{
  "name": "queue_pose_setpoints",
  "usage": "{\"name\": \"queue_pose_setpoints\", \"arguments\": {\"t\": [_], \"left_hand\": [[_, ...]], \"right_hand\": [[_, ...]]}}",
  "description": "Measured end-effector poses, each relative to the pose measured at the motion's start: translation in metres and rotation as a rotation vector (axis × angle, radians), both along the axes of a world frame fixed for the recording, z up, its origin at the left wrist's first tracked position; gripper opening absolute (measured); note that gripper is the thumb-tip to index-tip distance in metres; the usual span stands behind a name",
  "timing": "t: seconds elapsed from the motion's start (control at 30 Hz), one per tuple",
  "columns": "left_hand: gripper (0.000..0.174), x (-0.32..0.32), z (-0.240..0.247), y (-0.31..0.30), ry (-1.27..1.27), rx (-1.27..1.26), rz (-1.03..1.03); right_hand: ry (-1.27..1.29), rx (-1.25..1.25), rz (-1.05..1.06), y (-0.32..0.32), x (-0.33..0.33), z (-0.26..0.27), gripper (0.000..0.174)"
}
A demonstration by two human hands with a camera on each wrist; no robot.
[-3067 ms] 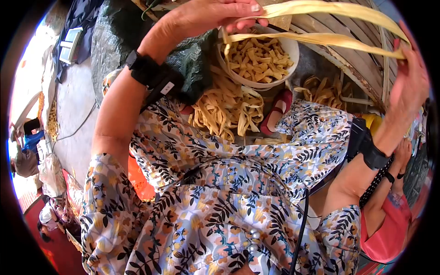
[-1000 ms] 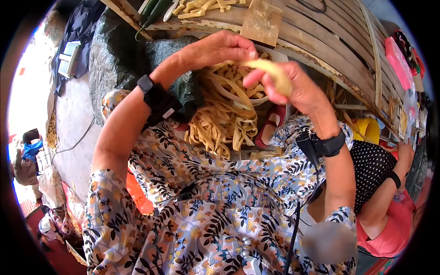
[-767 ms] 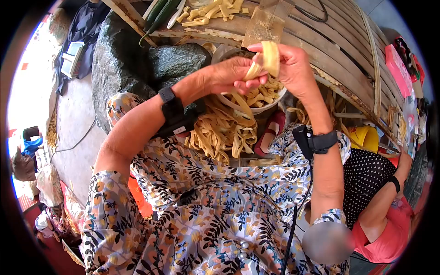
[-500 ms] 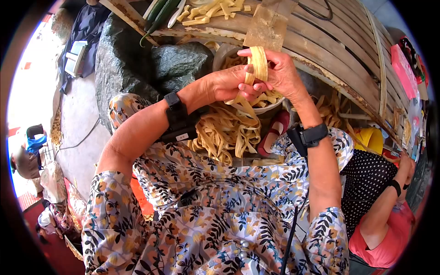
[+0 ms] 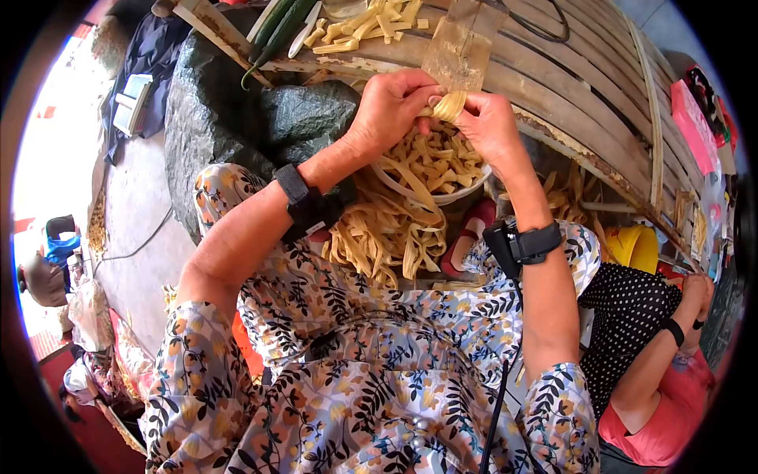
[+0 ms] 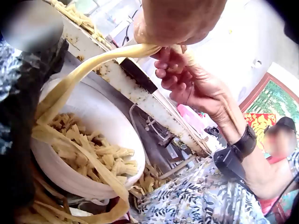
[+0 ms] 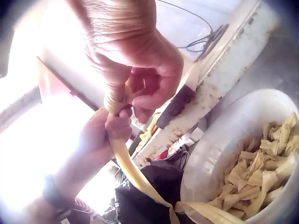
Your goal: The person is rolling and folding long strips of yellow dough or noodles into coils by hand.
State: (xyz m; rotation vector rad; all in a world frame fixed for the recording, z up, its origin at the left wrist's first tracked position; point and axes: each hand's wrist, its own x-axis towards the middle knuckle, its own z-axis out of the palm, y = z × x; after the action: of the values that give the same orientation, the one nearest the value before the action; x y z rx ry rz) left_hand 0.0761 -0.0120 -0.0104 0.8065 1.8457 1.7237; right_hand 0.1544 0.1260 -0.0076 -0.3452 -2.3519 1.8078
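Both hands meet over the white tub [image 5: 482, 180] in the head view, working a pale yellow flat strip [image 5: 450, 107]. The right hand [image 5: 496, 130] has the strip wound in a loop about its fingers and grips it. With thumb and fingertips, the left hand [image 5: 388, 110] pinches the strip right beside that loop. A long tail of the strip [image 6: 88, 60] droops from the left hand past the tub in the left wrist view. In the right wrist view, the tail [image 7: 135, 175] hangs below the touching fingertips. Short knotted pieces [image 5: 442, 162] fill much of the tub.
A heap of loose strips [image 5: 387, 237] lies before the tub, near a red shoe [image 5: 470, 237]. Behind stands a slatted bench [image 5: 584, 87] bearing a wooden board [image 5: 458, 51], knotted pieces [image 5: 371, 28] and long green vegetables [image 5: 280, 35]. A dark tarp [image 5: 308, 110] is at left; another person [image 5: 655, 403] sits right.
The hands, first wide apart with the strip stretched between them, have come together over the tub. The strip got looped round the right fingers, and the left hand has shifted up to pinch beside the loop.
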Motion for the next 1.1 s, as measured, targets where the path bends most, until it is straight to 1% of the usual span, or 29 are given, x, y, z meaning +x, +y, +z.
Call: {"name": "queue_pose_setpoints", "arguments": {"t": [0.03,0.07,0.17,0.23,0.27,0.3,0.33,0.37,0.4,0.43,0.47,0.5,0.57,0.6,0.63,0.67,0.7,0.73,0.77,0.8,0.87,0.9,1.0,1.03,1.1], "left_hand": [[0.019,-0.001,0.002,-0.001,0.061,-0.038,-0.024],[0.02,-0.003,0.003,-0.002,0.068,-0.066,-0.038],[0.023,-0.001,0.006,-0.003,0.119,-0.163,-0.069],[0.025,0.009,0.01,-0.002,0.194,-0.247,-0.064],[0.026,0.009,0.005,-0.001,0.266,-0.235,-0.037],[0.027,0.008,-0.001,0.001,0.337,-0.222,-0.01],[0.027,0.008,-0.007,0.003,0.408,-0.206,0.016],[0.024,0.008,-0.014,0.006,0.255,-0.124,0.058],[0.024,0.008,-0.014,0.006,0.069,-0.126,0.06],[0.024,0.005,-0.012,0.006,-0.114,-0.128,0.061],[0.024,0.004,-0.011,0.006,-0.297,-0.13,0.06],[0.027,0.009,-0.006,0.007,-0.569,0.018,0.066],[0.03,0.01,0.003,0.003,-0.629,0.021,-0.046],[0.031,0.01,0.006,0.001,-0.66,0.023,-0.104],[0.028,0.009,0.005,-0.001,-0.572,-0.002,-0.164],[0.027,0.007,0.002,-0.002,-0.553,-0.004,-0.189],[0.026,0.006,-0.001,-0.004,-0.535,-0.008,-0.212],[0.025,0.004,-0.003,-0.006,-0.515,-0.01,-0.233],[0.022,0.002,-0.005,-0.009,-0.568,-0.035,-0.25],[0.022,-0.002,-0.007,-0.013,-0.669,0.018,-0.325],[0.022,-0.012,-0.014,-0.02,-0.871,0.124,-0.479],[0.024,-0.012,-0.013,-0.019,-0.902,0.101,-0.467],[0.023,-0.009,-0.011,-0.016,-0.788,0.087,-0.498],[0.023,-0.006,-0.01,-0.014,-0.693,0.034,-0.426],[0.023,-0.002,-0.004,-0.012,-0.497,-0.072,-0.285]], "right_hand": [[-0.049,-0.085,-0.001,-0.001,0.0,0.0,0.017],[-0.098,-0.171,-0.002,-0.001,0.001,0.0,0.018],[-0.08,-0.046,0.004,0.0,0.002,-0.013,0.012],[0.115,0.138,-0.078,-0.004,0.002,-0.023,0.01],[0.213,0.229,-0.119,-0.007,0.001,-0.025,0.009],[0.216,0.246,-0.115,-0.008,0.002,-0.024,0.009],[0.295,0.254,-0.134,-0.006,0.0,-0.025,0.009],[0.372,0.261,-0.154,-0.004,-0.001,-0.028,0.008],[0.451,0.268,-0.17,-0.006,-0.001,-0.026,0.008],[0.397,0.066,-0.179,-0.006,0.002,-0.019,0.008],[0.383,-0.082,-0.223,-0.002,0.001,-0.014,0.008],[0.367,-0.228,-0.265,0.005,0.0,-0.011,0.008],[0.306,-0.507,-0.372,0.018,0.003,-0.006,0.008],[0.288,-0.536,-0.399,0.021,0.005,-0.005,0.009],[0.27,-0.565,-0.425,0.025,0.005,-0.004,0.009],[0.252,-0.597,-0.451,0.028,0.006,-0.005,0.009],[0.243,-0.577,-0.45,0.03,0.006,-0.009,0.012],[0.181,-0.574,-0.358,0.034,0.008,-0.01,0.014],[0.119,-0.569,-0.262,0.038,0.01,-0.009,0.017],[0.056,-0.564,-0.165,0.037,0.011,-0.006,0.019],[-0.033,-0.558,-0.083,0.028,0.016,0.003,0.024],[-0.077,-0.551,-0.043,0.023,0.016,0.007,0.027],[-0.084,-0.566,0.16,0.012,0.014,-0.003,0.029],[-0.054,-0.625,0.181,0.006,0.011,-0.007,0.023],[0.01,-0.619,0.093,-0.001,0.011,-0.007,0.018]]}}
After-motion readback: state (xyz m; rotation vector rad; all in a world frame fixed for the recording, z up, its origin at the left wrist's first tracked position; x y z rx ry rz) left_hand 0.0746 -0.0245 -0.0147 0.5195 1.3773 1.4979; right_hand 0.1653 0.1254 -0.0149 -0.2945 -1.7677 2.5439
